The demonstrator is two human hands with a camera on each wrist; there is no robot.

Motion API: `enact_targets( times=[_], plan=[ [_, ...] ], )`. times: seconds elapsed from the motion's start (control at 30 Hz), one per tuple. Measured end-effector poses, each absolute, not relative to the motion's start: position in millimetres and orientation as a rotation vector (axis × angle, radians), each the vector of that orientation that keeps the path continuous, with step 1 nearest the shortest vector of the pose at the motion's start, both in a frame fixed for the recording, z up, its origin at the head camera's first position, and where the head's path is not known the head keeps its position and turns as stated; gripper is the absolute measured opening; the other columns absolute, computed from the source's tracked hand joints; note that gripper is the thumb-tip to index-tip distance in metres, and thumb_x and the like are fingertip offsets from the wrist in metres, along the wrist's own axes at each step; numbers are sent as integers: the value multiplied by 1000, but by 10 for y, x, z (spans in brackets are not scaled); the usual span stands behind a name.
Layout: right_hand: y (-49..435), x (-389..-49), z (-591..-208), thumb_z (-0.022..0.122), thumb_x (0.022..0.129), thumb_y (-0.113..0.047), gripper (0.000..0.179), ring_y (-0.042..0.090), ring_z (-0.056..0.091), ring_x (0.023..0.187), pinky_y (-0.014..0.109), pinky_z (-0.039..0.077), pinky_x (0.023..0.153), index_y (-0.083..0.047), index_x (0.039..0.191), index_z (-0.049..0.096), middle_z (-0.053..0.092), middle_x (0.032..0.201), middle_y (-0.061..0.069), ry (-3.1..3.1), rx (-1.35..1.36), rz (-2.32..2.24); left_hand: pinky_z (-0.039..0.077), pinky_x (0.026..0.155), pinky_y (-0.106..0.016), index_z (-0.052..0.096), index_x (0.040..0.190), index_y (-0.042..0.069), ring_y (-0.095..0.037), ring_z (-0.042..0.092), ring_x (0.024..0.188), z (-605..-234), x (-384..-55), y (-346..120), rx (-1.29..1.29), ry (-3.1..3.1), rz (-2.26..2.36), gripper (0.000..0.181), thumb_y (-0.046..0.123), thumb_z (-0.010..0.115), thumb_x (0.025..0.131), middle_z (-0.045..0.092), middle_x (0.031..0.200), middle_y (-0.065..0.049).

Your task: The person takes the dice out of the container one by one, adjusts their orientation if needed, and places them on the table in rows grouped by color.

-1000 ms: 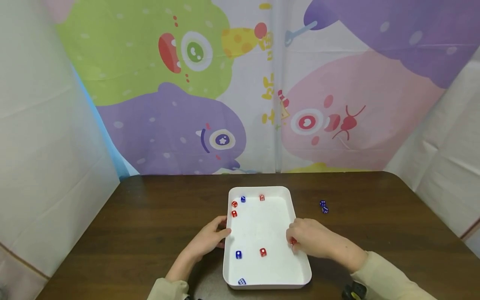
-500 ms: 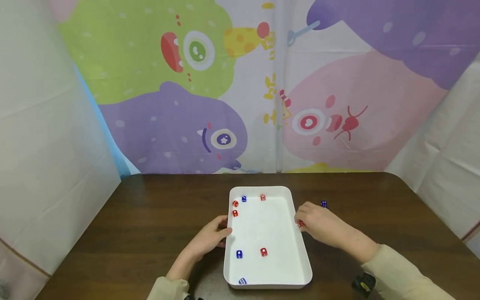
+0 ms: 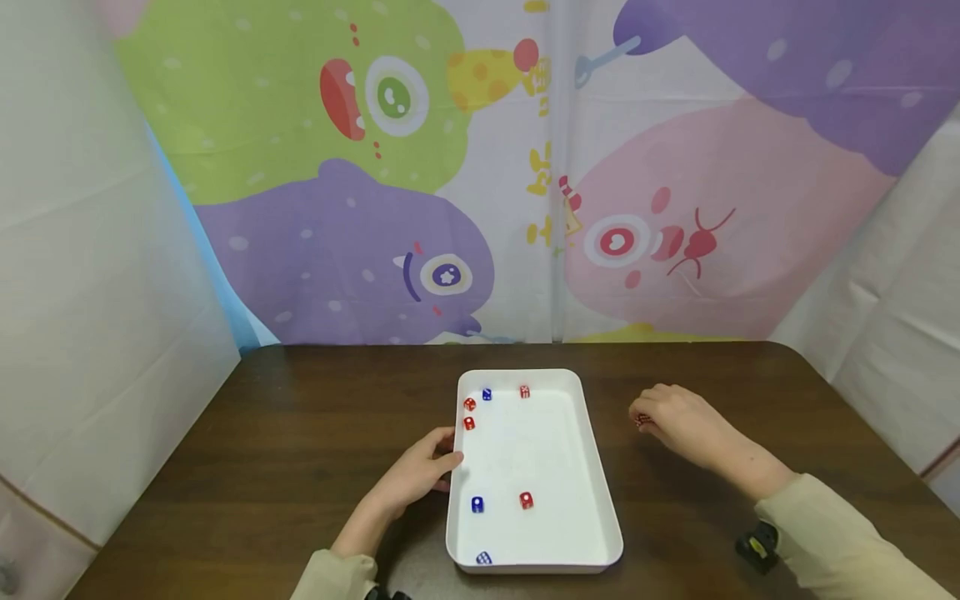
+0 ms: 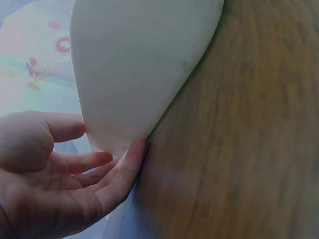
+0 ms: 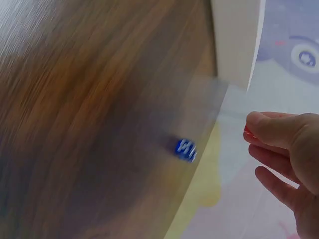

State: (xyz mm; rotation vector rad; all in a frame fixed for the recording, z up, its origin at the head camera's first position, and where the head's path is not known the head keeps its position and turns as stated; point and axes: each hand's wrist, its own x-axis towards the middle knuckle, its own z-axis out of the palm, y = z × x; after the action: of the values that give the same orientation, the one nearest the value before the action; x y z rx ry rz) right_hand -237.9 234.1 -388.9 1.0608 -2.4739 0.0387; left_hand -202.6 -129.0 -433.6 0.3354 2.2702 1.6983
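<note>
My right hand (image 3: 678, 423) is over the table right of the white tray (image 3: 525, 458), pinching a red die (image 5: 247, 131) between thumb and fingers. Most of that die is covered by the fingertips. In the right wrist view, a blurred blue die (image 5: 186, 150) lies on the table near the hand; the head view does not show it behind the hand. At the tray's left side, my left hand (image 3: 420, 468) holds the wall, thumb at the rim and fingertips against the outside. Inside the tray are red dice (image 3: 527, 500) and blue dice (image 3: 477, 504).
The brown wooden table (image 3: 330, 433) carries the tray near its middle. A cartoon-printed curtain (image 3: 360, 250) stands behind the far edge, with white cloth (image 3: 97, 275) at both sides. Several dice cluster in the tray's far left corner.
My right hand has lifted the red die out from the tray's right side and carried it right and away over the table, covering the blue dice there. My left hand stays at the tray.
</note>
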Motion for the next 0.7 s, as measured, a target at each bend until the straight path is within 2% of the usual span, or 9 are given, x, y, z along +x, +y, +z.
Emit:
enact_targets(
  times=[0.37, 0.7],
  plan=[
    [2720, -2515, -3938, 70, 64, -3, 16, 19, 53, 68, 33, 46, 60, -3, 79, 63, 58, 71, 3, -2566, 921, 100, 50, 66, -34, 30, 126, -3, -26, 51, 91, -4324, -2036, -1283, 326, 2281, 1687, 45, 18, 45, 88, 41, 114, -21],
    [2816, -2615, -4059, 70, 67, -11, 11, 16, 52, 64, 32, 44, 54, -15, 72, 60, 55, 67, -5, -2697, 798, 31, 50, 66, -34, 31, 125, -3, -26, 51, 91, -4329, -2035, -1290, 319, 2266, 1706, 45, 17, 45, 88, 41, 112, -20]
  ],
)
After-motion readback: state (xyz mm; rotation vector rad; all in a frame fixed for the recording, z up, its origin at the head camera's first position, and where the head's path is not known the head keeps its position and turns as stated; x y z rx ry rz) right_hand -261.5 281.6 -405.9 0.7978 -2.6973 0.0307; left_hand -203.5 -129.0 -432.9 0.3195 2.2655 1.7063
